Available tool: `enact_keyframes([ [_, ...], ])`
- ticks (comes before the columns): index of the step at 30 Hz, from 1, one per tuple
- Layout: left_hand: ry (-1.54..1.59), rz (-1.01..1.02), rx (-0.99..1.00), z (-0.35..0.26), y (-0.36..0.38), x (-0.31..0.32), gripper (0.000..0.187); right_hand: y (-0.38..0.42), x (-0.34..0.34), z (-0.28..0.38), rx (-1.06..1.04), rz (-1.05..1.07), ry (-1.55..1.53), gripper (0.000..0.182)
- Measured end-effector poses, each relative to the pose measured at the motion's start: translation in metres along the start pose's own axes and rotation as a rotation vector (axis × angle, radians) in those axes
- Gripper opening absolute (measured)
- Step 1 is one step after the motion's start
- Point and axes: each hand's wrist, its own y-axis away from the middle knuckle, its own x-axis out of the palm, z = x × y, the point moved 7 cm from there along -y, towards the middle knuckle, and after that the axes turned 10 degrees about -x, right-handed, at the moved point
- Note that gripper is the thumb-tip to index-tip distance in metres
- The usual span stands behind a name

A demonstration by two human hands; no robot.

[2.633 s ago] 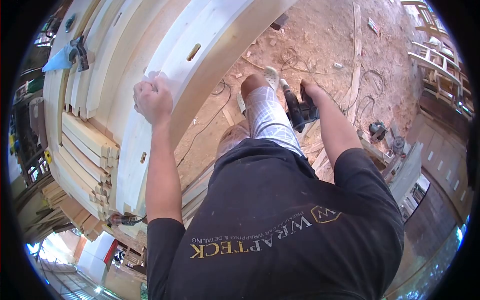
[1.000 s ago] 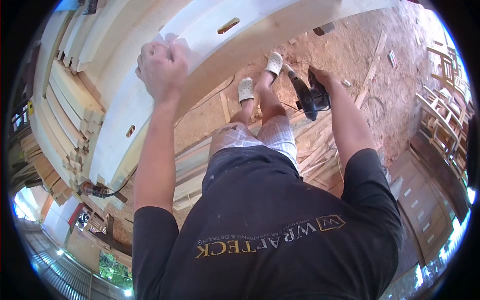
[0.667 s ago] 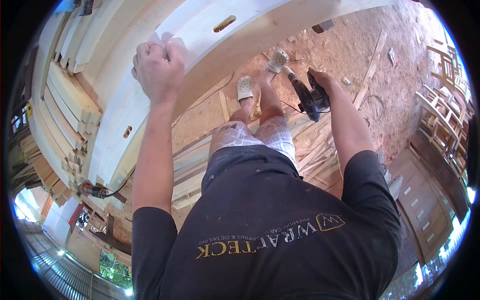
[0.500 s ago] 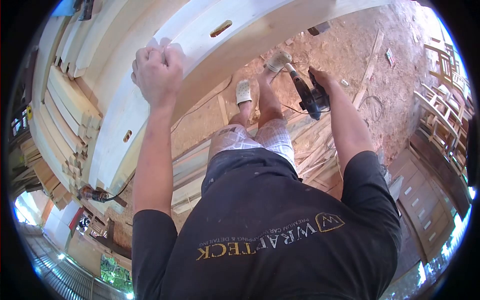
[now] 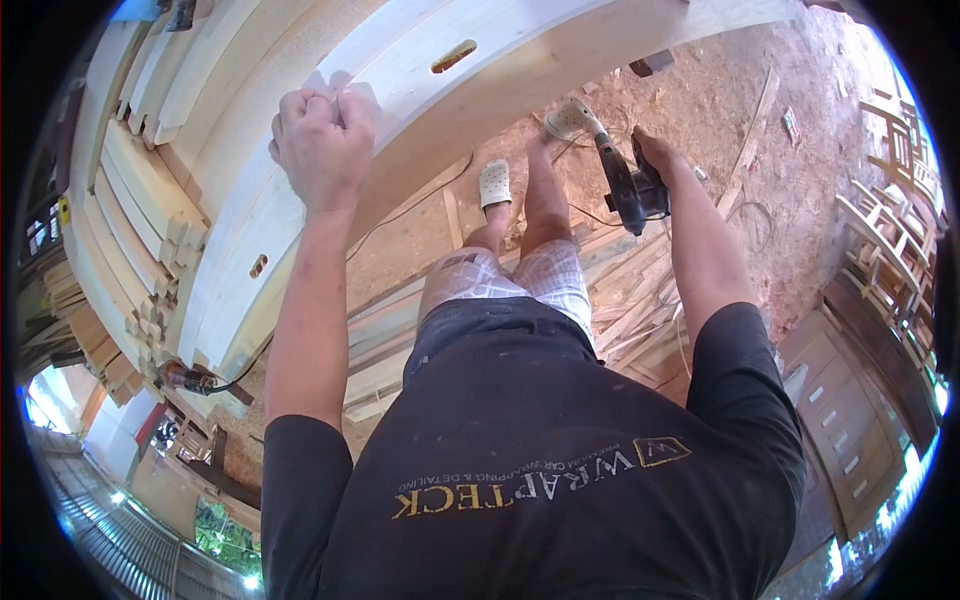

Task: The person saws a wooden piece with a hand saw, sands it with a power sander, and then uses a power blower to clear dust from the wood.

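My left hand (image 5: 320, 145) is closed on the edge of a long pale wooden beam (image 5: 420, 110) that has slotted mortise holes in its face. My right hand (image 5: 655, 160) hangs at my side and grips a black power tool (image 5: 625, 190), its nose pointing toward the ground near my right foot. Both feet in white clogs (image 5: 494, 183) stand on the dirt floor below the beam.
More planed boards (image 5: 140, 220) are stacked to the left of the beam. Loose offcuts and planks (image 5: 620, 300) lie on the sawdust floor under me, with a cable running across it. Wooden frames (image 5: 890, 230) stand at the right. A second power tool (image 5: 185, 378) lies at the lower left.
I have stepped along the beam, my right foot swinging forward. My left hand stays gripped on the beam's edge and my right hand keeps the tool, shifting slightly up and right.
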Motion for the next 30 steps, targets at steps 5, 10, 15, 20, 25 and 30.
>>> enact_keyframes([
  [5,-0.045,-0.038,0.015,-0.005,0.000,-0.003,0.032,0.010,-0.003,0.009,-0.037,-0.017,0.045,0.070],
  [10,-0.001,0.022,0.002,0.001,-0.001,0.003,0.032,0.000,0.006,-0.007,-0.056,-0.070,0.145,0.078],
  [15,-0.001,0.033,0.008,0.001,-0.003,0.004,0.032,0.029,0.015,0.002,-0.125,-0.123,0.099,0.084],
  [20,-0.008,0.053,-0.039,0.000,-0.002,0.004,0.031,0.054,0.023,-0.039,-0.160,-0.098,0.193,0.091],
  [25,-0.025,0.074,-0.033,0.001,-0.002,0.007,0.030,0.127,-0.017,-0.089,-0.009,-0.112,-0.110,0.079],
  [30,-0.022,0.077,-0.027,-0.002,-0.001,0.006,0.030,0.166,-0.043,-0.145,-0.056,0.195,-0.446,0.056],
])
